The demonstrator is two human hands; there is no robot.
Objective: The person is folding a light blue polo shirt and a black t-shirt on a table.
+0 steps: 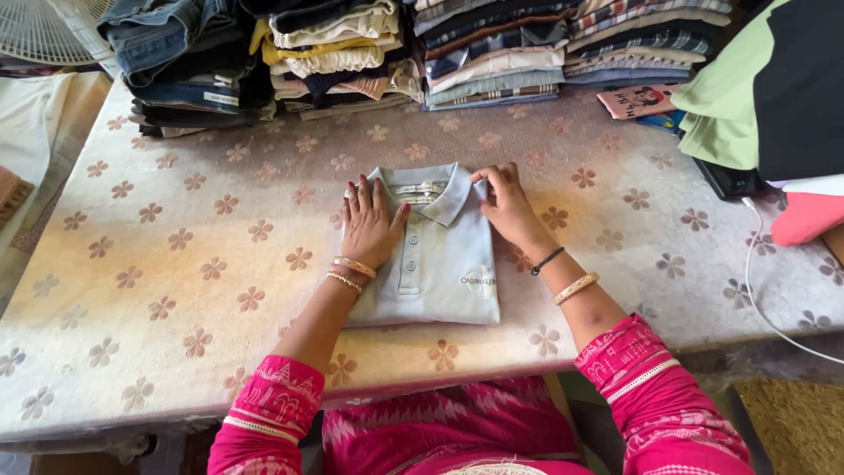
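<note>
Pink patterned sleeves [264, 409] frame the bottom edge, both forearms reaching forward over a table covered in a pale flower-print cloth [158, 264]. At its middle lies a folded light grey polo shirt [444, 264], collar away from the person, button placket up. Her left hand [369, 224] rests flat on the shirt's left half, fingers straight and spread, gripping nothing. Her right hand [501, 198] sits at the collar's right tip, fingers curled and pinching the edge of the fabric. Stacks of folded clothes [352, 53] line the far side of the table, well apart from the shirt. A dark phone [730, 180] with a white cable [756, 273] lies to the right.
</note>
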